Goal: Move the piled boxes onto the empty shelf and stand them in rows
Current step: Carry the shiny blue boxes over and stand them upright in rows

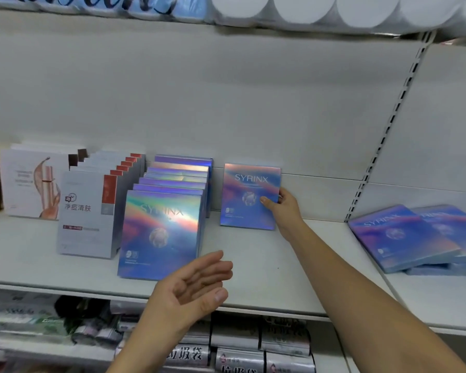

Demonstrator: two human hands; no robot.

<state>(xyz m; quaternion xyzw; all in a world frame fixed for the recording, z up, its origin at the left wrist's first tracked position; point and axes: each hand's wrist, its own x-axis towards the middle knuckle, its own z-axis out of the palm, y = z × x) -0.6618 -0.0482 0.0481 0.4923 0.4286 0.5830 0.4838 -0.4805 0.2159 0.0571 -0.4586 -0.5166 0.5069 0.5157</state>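
One iridescent blue-purple SYRINX box (246, 195) stands upright against the back of the white shelf (267, 254). My right hand (283, 208) grips its right edge, thumb on the front face. Left of it, a row of several matching boxes (170, 211) stands front to back. My left hand (191, 289) hovers open, palm up, over the shelf's front edge, just below the row's front box and holding nothing. A pile of the same boxes (412, 235) lies flat on the neighbouring shelf to the right.
White and red boxes (92, 211) stand in a row left of the SYRINX row, with pale boxes (33, 184) beyond them. A slotted upright (388, 130) divides the two shelf bays. Rolled bag packs (240, 345) fill the shelf below; white rolls (307, 9) sit above.
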